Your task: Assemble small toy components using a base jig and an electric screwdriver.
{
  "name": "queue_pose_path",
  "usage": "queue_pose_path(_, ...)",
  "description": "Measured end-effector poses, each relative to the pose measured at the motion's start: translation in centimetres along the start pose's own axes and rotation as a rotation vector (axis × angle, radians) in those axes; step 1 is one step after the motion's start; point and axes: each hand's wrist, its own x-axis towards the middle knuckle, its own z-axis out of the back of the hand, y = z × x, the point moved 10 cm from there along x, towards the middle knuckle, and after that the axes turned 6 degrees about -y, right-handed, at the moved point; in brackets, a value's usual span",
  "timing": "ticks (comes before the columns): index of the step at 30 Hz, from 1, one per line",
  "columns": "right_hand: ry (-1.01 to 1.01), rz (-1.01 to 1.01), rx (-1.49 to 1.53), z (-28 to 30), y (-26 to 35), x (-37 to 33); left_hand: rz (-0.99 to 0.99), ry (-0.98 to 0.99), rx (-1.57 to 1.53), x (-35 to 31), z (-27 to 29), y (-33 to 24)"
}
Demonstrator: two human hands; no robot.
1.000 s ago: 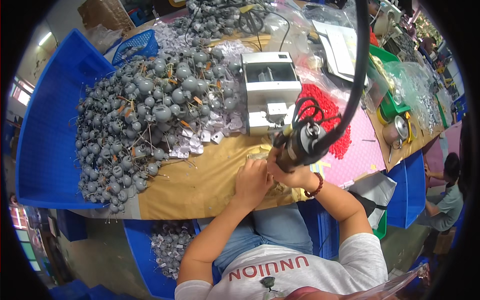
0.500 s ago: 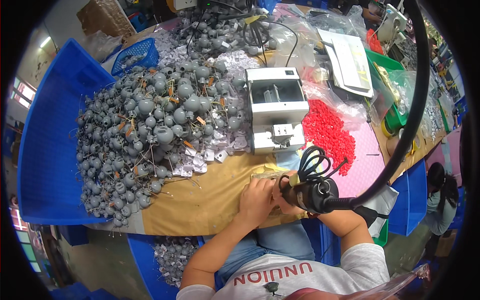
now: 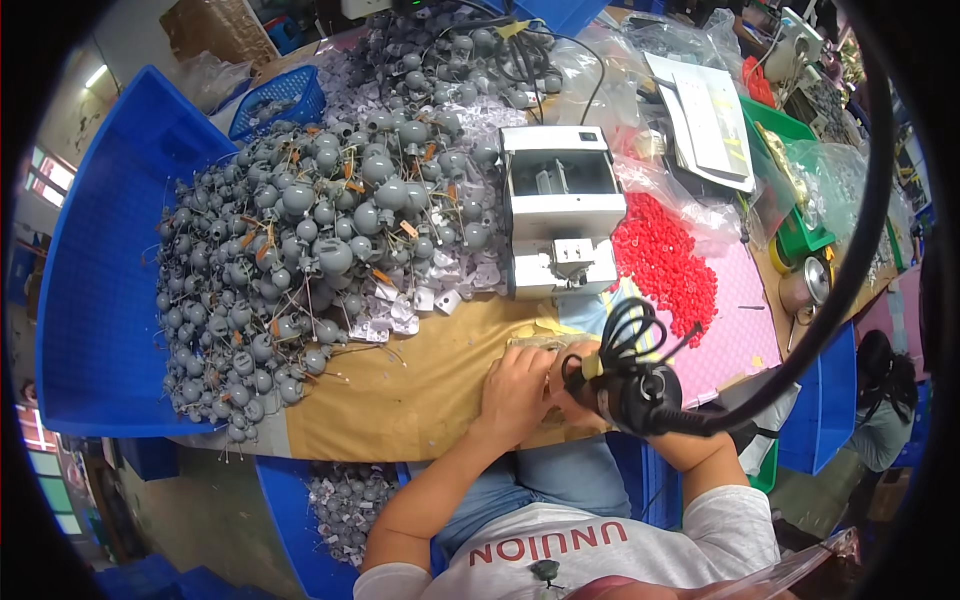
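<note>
My left hand point(image 3: 514, 397) is closed at the front edge of the table, its fingertips on a small pale block point(image 3: 535, 343). What lies under those fingers is hidden. Close against it, my right hand point(image 3: 568, 393) has its fingers bent inward. Most of the right hand is covered by a black corded tool point(image 3: 643, 398), which looks like an electric screwdriver seen from its cord end. Whether that hand grips the tool cannot be seen. Just beyond the hands stands a white machine point(image 3: 560, 218) with an open-topped bay, perhaps a screw feeder.
Grey round parts with wires point(image 3: 300, 240) are heaped at left beside a blue bin point(image 3: 110, 270). Small red parts point(image 3: 665, 265) lie right of the machine, near papers point(image 3: 705, 125) and a green tray point(image 3: 790, 230). A thick black cable point(image 3: 850, 280) arcs overhead at right.
The whole view has shifted slightly, and the overhead cable has swung a little right. Both hands stay close together at the same spot; the black tool has moved slightly.
</note>
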Motion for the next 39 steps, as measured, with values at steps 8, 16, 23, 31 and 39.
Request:
queue_pose_path(8, -0.307, 0.417, -0.221, 3.2, 4.2, 1.4, -0.087, -0.033, 0.109, -1.1, -1.4, 0.4)
queue_pose_path(16, -0.640, -0.151, 0.656, 11.3, 2.2, 4.5, 0.005, -0.131, 0.104, -1.5, -0.4, -0.6)
queue_pose_path(23, -0.845, -0.267, 0.536, 13.9, -5.3, 0.7, -0.057, -0.199, 0.048, -2.6, -0.4, -0.5)
queue_pose_path(31, -0.429, -0.242, 0.378, 3.6, -2.2, -0.2, -0.131, -0.237, 0.055, -3.2, -0.3, -0.8)
queue_pose_path(39, -0.618, -0.357, 0.371, 3.0, -2.7, 1.1, -0.123, -0.244, 0.064, -3.0, -0.1, -0.7)
